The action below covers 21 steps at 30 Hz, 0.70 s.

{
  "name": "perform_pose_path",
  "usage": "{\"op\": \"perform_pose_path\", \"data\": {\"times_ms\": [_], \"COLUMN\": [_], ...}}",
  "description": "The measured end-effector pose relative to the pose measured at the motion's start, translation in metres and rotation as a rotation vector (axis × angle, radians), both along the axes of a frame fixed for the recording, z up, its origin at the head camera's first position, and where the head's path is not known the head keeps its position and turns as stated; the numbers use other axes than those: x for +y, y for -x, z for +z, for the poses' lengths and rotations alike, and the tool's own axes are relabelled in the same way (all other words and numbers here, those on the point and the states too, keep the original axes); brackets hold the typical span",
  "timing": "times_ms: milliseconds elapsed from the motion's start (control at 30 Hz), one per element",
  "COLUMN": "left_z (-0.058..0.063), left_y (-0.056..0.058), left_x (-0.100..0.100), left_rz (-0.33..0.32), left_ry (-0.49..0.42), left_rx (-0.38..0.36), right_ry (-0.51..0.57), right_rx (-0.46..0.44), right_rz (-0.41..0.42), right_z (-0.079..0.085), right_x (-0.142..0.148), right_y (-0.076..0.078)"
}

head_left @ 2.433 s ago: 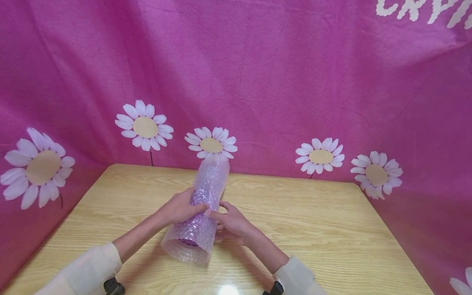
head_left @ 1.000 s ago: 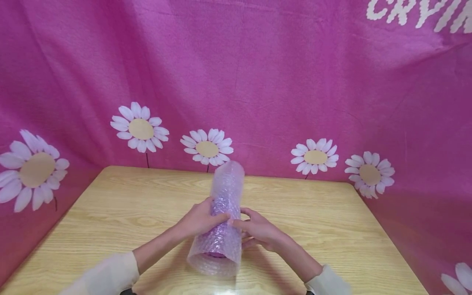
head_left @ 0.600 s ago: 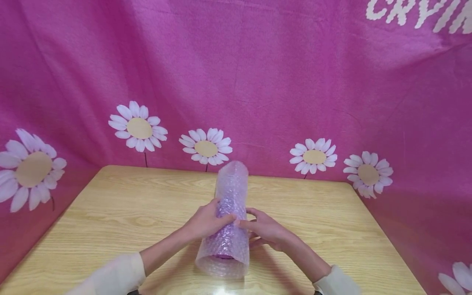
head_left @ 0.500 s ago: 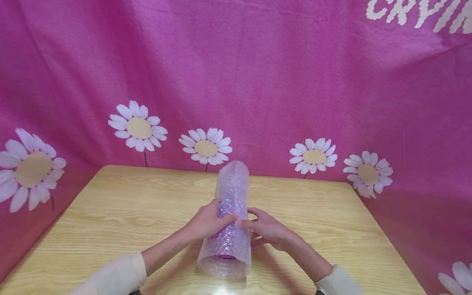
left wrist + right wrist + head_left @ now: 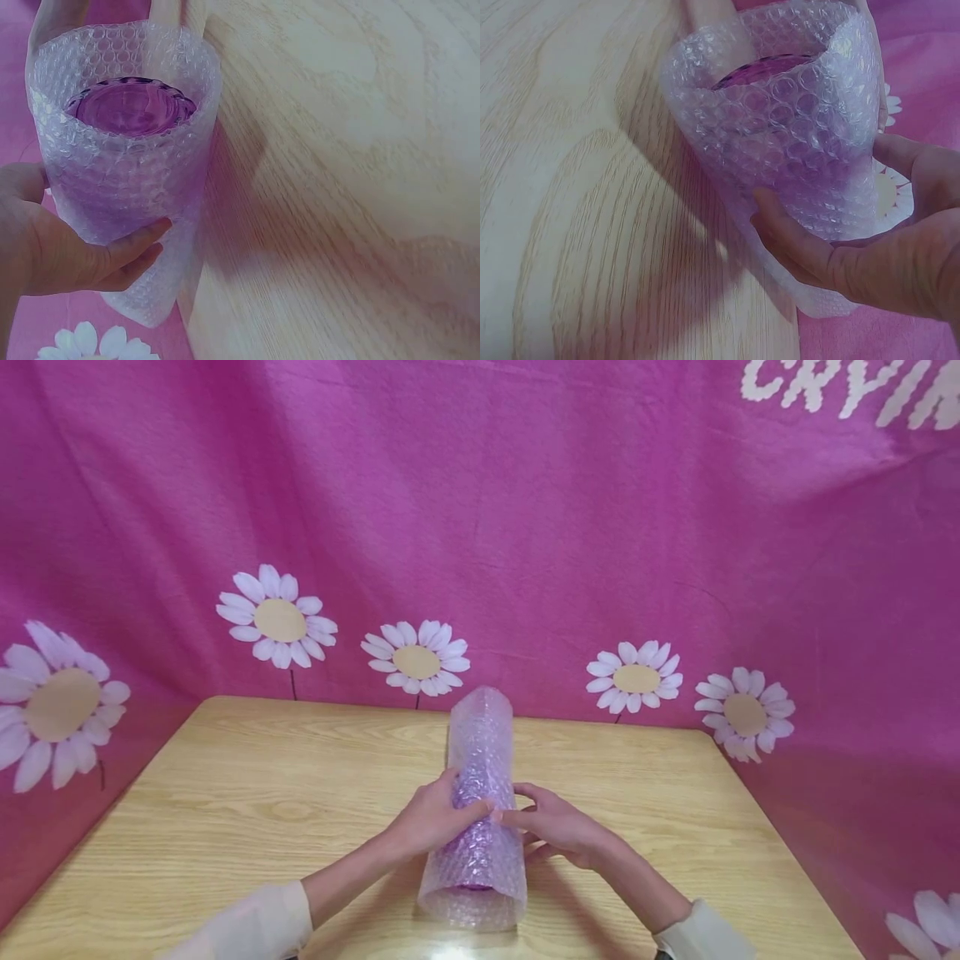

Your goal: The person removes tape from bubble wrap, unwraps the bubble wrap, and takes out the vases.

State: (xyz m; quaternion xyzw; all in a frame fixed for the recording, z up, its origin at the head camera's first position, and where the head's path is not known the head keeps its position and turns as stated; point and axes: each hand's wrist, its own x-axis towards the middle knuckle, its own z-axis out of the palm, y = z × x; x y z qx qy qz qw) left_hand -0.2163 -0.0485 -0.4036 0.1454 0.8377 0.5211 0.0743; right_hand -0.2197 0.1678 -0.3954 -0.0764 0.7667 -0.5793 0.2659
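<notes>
A sheet of bubble wrap point(image 5: 486, 735) is rolled into a tube around a purple glass vessel point(image 5: 133, 111), pointing away from me over the table. Inside the tube's near open end, the round scalloped glass edge shows in both wrist views; the wrap hides the rest. My left hand point(image 5: 433, 814) grips the tube from the left, thumb on top and fingers curled beneath. From the right side my right hand point(image 5: 566, 828) holds the same roll, its thumb tip pressing the wrap right beside the left thumb.
The wooden table point(image 5: 300, 768) extends to both sides of the roll. Behind it and along its sides hangs a magenta cloth point(image 5: 540, 527) printed with white daisies and letters. Light sleeves point(image 5: 258, 918) cover my forearms.
The wrapped roll and both hands have shifted right in the head view, and the roll has turned to point more straight ahead. Both hands keep the same hold.
</notes>
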Motion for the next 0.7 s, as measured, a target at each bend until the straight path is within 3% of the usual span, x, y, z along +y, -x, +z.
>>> {"op": "perform_pose_path", "data": {"times_ms": [500,700], "left_z": [-0.0020,-0.0009], "left_y": [-0.0009,-0.0015], "left_x": [0.0002,-0.0011], "left_rz": [0.000,-0.006], "left_ry": [0.018,0.020], "left_rx": [0.012,-0.015], "right_ry": [0.006,-0.011], "right_rx": [0.017,0.029], "right_rz": [-0.002,0.007], "right_z": [-0.0034,-0.0017], "right_x": [0.0006,-0.0004], "right_y": [-0.0004,-0.0009]}}
